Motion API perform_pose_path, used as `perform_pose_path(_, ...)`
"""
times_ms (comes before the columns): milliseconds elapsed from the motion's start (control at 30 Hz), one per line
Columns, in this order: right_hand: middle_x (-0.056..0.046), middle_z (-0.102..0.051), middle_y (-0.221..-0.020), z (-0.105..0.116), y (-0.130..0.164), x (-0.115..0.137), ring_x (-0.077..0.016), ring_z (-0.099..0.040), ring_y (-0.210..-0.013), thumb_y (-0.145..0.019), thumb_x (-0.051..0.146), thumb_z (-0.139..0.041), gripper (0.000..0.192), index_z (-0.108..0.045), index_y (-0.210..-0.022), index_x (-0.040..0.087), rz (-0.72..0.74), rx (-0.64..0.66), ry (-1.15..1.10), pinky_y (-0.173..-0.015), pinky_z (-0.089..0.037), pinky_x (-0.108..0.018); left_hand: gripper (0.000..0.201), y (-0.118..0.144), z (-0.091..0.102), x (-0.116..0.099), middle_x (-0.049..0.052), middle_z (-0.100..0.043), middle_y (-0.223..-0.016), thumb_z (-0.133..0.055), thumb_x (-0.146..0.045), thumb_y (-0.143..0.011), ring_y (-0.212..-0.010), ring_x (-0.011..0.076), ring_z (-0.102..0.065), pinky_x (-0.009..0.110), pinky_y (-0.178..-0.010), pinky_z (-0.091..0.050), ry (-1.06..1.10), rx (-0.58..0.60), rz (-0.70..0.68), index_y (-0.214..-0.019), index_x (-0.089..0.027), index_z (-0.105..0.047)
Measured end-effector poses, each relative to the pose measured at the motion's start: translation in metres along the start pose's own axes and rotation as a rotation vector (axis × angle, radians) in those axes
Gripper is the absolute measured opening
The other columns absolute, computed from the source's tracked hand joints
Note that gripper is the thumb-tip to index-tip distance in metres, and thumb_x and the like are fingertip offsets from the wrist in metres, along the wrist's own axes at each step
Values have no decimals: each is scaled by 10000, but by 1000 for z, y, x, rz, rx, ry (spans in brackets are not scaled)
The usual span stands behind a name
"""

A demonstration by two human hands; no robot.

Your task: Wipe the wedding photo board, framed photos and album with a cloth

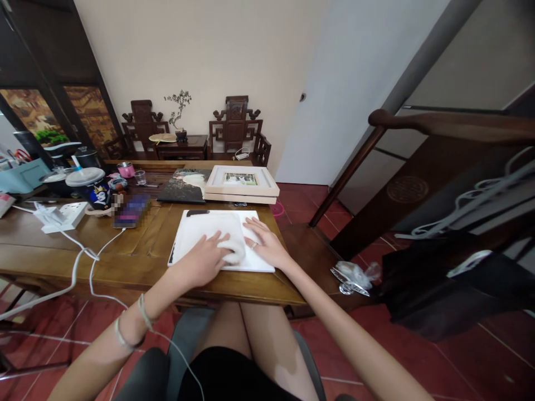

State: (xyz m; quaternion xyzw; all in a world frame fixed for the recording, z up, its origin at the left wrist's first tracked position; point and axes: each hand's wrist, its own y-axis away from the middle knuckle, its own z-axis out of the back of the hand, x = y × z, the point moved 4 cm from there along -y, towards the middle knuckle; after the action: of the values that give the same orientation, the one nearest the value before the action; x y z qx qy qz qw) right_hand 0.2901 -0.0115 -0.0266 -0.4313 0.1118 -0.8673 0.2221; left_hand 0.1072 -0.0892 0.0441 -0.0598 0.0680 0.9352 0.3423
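A flat white panel (pixel 188 236) lies on the wooden table (pixel 137 262) right in front of me. My left hand (pixel 204 260) presses a white cloth (pixel 234 249) onto the panel's near part. My right hand (pixel 265 240) rests flat on the panel's right side, fingers spread, next to the cloth. A ring shows on one finger of that hand.
A stacked white picture frame (pixel 242 182) and a dark painted canvas (pixel 186 186) lie behind the panel. A phone (pixel 131 210), power strip (pixel 62 216) with white cables, cups and a pink jar (pixel 126 169) crowd the table's left. A dark wooden chair (pixel 438 167) stands at right.
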Motion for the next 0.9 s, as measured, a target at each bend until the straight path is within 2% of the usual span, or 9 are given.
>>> perform_pose_path(233, -109, -500, -1451, 0, 1, 1, -277, -345, -1417, -834, 431, -631, 471, -626, -1260, 232, -22, -9, -24, -1163, -257, -526, 359, -58, 3, 71, 138, -326, -1553, -397, -274, -991, -1451, 322, -248, 582, -1130, -241, -73, -151, 127, -1306, -200, -552)
perform_pose_path(333, -105, -499, -1451, 0, 1, 1, -277, -345, -1417, -837, 424, -628, 462, -627, -1260, 238, -20, -14, -14, -1164, -256, -528, 346, -64, 4, 83, 116, -364, -1539, -409, -272, -983, -1449, 316, -254, 582, -1140, -218, -85, -194, 123, -1278, -204, -578)
perform_pose_path(433, -107, -494, -1455, -1, 1, 2, -274, -340, -1420, -845, 410, -618, 457, -623, -1265, 229, -15, -9, -1, -1167, -256, -525, 334, -52, 4, 72, 118, -378, -1531, -386, -228, -983, -1449, 312, -259, 568, -1139, -235, -76, -173, 84, -1224, -191, -614)
perform_pose_path(567, -124, -485, -1459, -1, 0, 3, -271, -338, -1422, -854, 397, -598, 460, -623, -1266, 193, -17, -5, 5, -1171, -258, -512, 331, -11, -2, 31, 123, -355, -1541, -395, -171, -968, -1459, 319, -231, 582, -1128, -256, -41, -71, 25, -1193, -207, -635)
perform_pose_path(667, -109, -519, -1433, 0, -1, 0, -255, -367, -1407, -873, 357, -566, 402, -641, -1239, 208, -32, -26, -34, -1168, -274, -497, 348, 23, -6, 1, 99, -356, -1545, -399, -141, -959, -1462, 309, -225, 567, -1140, -255, -8, -53, -23, -1201, -233, -632)
perform_pose_path(733, -98, -541, -1414, 0, -2, -4, -244, -385, -1398, -869, 321, -563, 388, -645, -1232, 215, -46, -50, -75, -1168, -285, -478, 339, 35, -7, -9, 90, -351, -1549, -402, -156, -966, -1462, 306, -226, 553, -1145, -261, 5, -58, -51, -1206, -241, -625)
perform_pose_path(800, -96, -546, -1410, 1, -3, -6, -240, -388, -1396, -846, 290, -585, 403, -643, -1237, 211, -58, -71, -105, -1173, -282, -461, 328, 35, -6, -10, 89, -345, -1552, -389, -186, -981, -1462, 300, -230, 542, -1144, -270, 15, -56, -56, -1207, -243, -621)
perform_pose_path(900, -107, -533, -1419, 1, -2, -8, -242, -379, -1401, -819, 257, -607, 427, -639, -1240, 195, -74, -87, -137, -1180, -266, -457, 339, 9, -3, 4, 106, -331, -1557, -360, -224, -1002, -1463, 307, -222, 545, -1140, -268, 7, -43, -25, -1225, -232, -615)
